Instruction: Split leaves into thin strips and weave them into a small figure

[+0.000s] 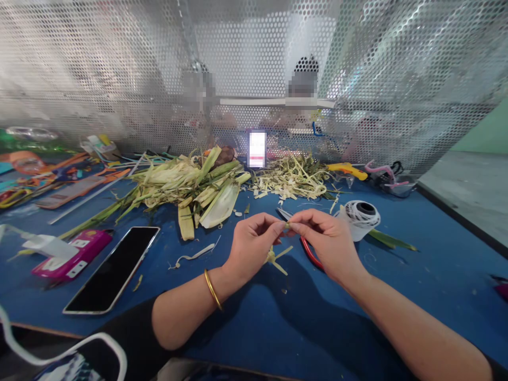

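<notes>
My left hand [252, 241] and my right hand [327, 238] meet over the middle of the table, thumbs and forefingers pinched together. Between their tips is a small pale yellow-green plant strip [287, 225]. Below my left hand, narrow strip ends [280, 259] stick out; whether they join the pinched bit is hidden. Scissors with red handles [309, 253] lie under and behind my right hand, partly covered by it. A spool of white thread [362, 212] stands just beyond my right hand.
Behind the hands lie a heap of pale husks and leaves [186, 182] and a pile of shredded strips [296, 177]. At left are a black-screened phone [113, 270] and a magenta box with a white plug [73, 254]. Perforated metal mesh [254, 53] closes off the back.
</notes>
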